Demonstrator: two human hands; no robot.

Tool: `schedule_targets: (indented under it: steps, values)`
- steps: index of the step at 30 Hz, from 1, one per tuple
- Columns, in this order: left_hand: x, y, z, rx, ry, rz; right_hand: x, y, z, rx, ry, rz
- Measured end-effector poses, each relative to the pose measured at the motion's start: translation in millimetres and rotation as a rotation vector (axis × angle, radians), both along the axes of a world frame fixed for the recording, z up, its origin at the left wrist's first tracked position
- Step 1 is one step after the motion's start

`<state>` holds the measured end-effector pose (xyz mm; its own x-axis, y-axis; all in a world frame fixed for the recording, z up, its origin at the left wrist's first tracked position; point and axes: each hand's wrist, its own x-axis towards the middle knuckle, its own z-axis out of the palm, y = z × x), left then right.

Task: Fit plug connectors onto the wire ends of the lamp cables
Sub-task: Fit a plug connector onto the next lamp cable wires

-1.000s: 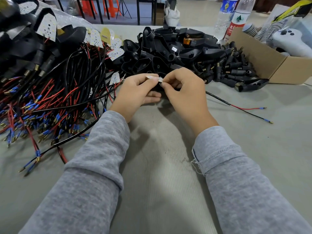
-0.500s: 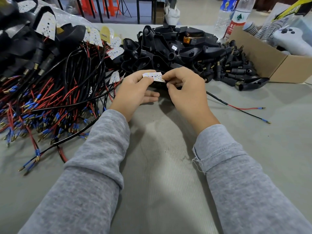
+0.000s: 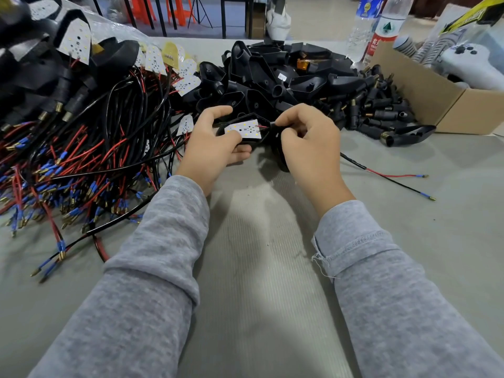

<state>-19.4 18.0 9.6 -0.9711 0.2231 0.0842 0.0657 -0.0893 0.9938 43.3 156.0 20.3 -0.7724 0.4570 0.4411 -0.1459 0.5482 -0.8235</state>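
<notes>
Across the grey surface (image 3: pixel 409 241) spreads the biggest mass in view: a tangle of black and red lamp cables (image 3: pixel 81 159) on the left, their ends tipped with blue sleeves and brass pins, with white LED boards (image 3: pixel 155 60) and black sockets lying on top toward the far edge. Beyond the hands sits a heap of black lamp housings (image 3: pixel 272 77), and to its right a smaller heap of black plug connectors (image 3: pixel 381 110) lies just beside a cardboard box (image 3: pixel 436 99) holding a pale controller. Two plastic bottles (image 3: pixel 381 25) stand upright behind the box.

Two grey sleeves (image 3: pixel 152 268) reach in from the near edge. Between the hands is a black lamp housing (image 3: pixel 245 144) with a white LED board (image 3: pixel 244 129) resting in its opening. The left hand (image 3: pixel 212 143) cups that housing, fingers curled underneath and thumb pressing on the board's near edge. The right hand (image 3: pixel 311 140) has its fingers curled, pinching the black neck of the housing where thin red leads meet the board. From under the right hand one cable (image 3: pixel 381 174) trails away to the right on the surface, splitting into a red and a black wire, each ending in a blue sleeve and brass pin, with no connector on either.
</notes>
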Motion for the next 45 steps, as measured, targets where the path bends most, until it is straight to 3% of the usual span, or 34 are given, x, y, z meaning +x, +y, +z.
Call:
schedule_targets:
  steps: [3,7,19,22,32,37,45]
  values:
    - [-2.0,-1.5,-1.1,-0.001,0.011,0.042,-1.7,7.6,-0.5,0.097,-0.010,-0.130]
    - [-5.5,-2.3,1.5,0.074,-0.037,0.118,-3.9,17.6,-4.9,0.233,-0.188,-0.227]
    - [-14.7,-11.9,4.7,0.576,-0.232,0.252,-2.8,11.5,-6.0,0.257,-0.211,-0.072]
    - [-15.1,-12.6,5.2,0.582,-0.194,0.287,-2.8,12.7,-6.6,0.163,-0.178,-0.018]
    - [-14.5,-16.2,8.1,0.669,-0.222,0.356,-6.5,14.2,-10.3,0.254,-0.181,0.034]
    - [-13.9,-16.5,9.3,0.681,-0.256,0.388,-7.6,15.5,-12.3,0.196,-0.156,0.063]
    - [-13.5,-15.7,8.9,0.473,-0.232,0.419,-3.0,11.4,-10.0,0.185,-0.079,0.111]
